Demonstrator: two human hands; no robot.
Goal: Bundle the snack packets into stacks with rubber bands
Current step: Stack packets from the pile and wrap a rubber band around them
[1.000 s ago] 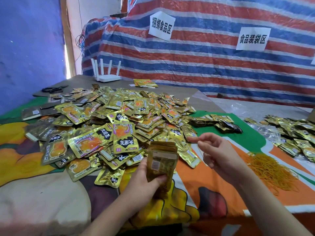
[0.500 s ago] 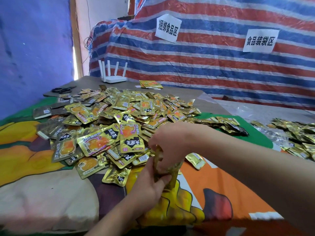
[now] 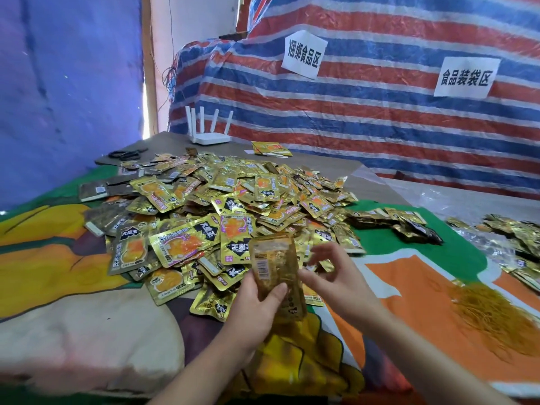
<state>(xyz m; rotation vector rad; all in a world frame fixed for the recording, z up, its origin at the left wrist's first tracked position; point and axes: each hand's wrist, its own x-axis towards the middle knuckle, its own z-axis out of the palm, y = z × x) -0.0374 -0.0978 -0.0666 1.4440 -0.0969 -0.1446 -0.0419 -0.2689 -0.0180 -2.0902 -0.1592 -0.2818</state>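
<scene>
Closest in, the left hand (image 3: 257, 305) grips a stack of snack packets (image 3: 276, 273) upright by its lower end, thumb across the front, barcode side facing up. The right hand (image 3: 336, 276) sits just beside the stack with its fingers loosely spread, holding nothing I can make out. Can't tell whether a rubber band is on that stack yet; it's too blurry. To the right on the table (image 3: 423, 287) there's a fat heap of yellow rubber bands (image 3: 493, 320), so no shortage there. Behind the hands is the big pile of loose gold packets (image 3: 222, 211), and honestly that's most of the job still waiting. Farther right a few dark bundles (image 3: 406, 222) look already done, plus more packets at the right edge (image 3: 514, 244). So I'd say early-to-middle progress, loads left. A white router (image 3: 209, 131) sits at the back.
</scene>
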